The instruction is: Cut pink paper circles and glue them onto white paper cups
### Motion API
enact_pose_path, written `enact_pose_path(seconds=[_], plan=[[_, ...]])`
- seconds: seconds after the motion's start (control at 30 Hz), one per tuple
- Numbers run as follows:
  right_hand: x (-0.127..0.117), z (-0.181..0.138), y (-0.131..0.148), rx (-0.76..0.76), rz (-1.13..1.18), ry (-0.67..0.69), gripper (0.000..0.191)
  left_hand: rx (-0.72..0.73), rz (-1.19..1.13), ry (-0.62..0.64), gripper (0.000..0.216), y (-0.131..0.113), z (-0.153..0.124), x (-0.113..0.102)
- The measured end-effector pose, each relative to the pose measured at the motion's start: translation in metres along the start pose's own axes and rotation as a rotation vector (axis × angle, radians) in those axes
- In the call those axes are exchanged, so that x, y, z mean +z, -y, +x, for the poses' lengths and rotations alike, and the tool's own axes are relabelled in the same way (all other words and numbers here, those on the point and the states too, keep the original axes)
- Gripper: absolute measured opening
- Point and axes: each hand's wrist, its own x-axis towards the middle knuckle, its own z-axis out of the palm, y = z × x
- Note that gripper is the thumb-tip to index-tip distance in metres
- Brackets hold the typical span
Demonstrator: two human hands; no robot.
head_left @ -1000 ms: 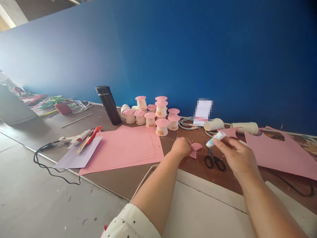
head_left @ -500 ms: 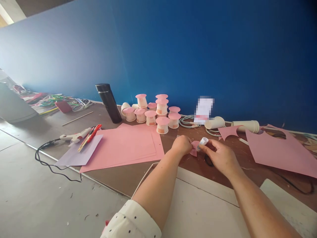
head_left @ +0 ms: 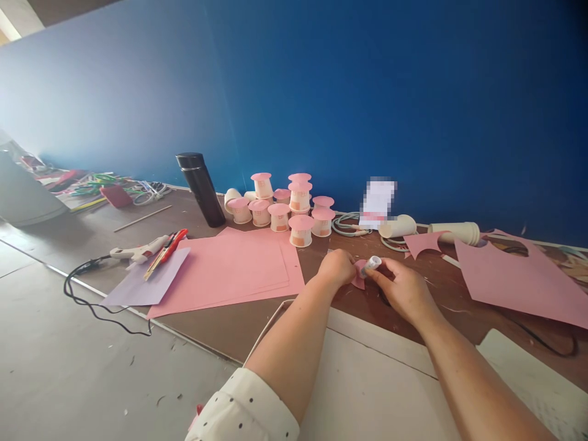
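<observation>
A small pink paper piece lies on the brown tabletop, with its edge under the closed fingers of my left hand. My right hand grips a white glue stick between thumb and fingers. The stick is tilted, its lower end against the pink paper; the contact point is partly hidden. Just beyond my hands stands a group of upturned paper cups topped with pink paper discs, some stacked on others.
Pink sheets lie to the left beneath a lilac sheet, a red utility knife and a corded glue gun. A black bottle stands behind. Cut pink paper and lying cups are at right.
My right hand has shifted slightly left with the glue stick, which now leans over more of the pink paper. My left hand stays nearly in place.
</observation>
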Motion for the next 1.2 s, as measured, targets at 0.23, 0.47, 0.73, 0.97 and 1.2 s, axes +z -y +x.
enact_pose_path(seconds=[0.23,0.47,0.73,0.97,1.2], plan=[[0.002,0.001,-0.004,-0.035,0.006,0.053,0.026,-0.005,0.008,0.006,0.026,-0.001,-0.001,0.000],[0.002,0.003,-0.003,-0.039,-0.068,0.064,0.026,0.002,-0.005,0.019,0.030,-0.002,-0.002,-0.001],[0.002,0.004,-0.002,-0.030,-0.152,0.067,0.026,-0.002,0.054,-0.008,0.022,-0.003,-0.002,-0.001],[-0.004,0.003,0.003,0.003,-0.165,0.117,0.025,-0.007,0.066,-0.006,0.018,-0.002,-0.001,0.000],[-0.005,-0.002,0.007,-0.002,-0.108,0.176,0.022,-0.005,0.085,-0.003,0.017,-0.003,-0.003,-0.001]])
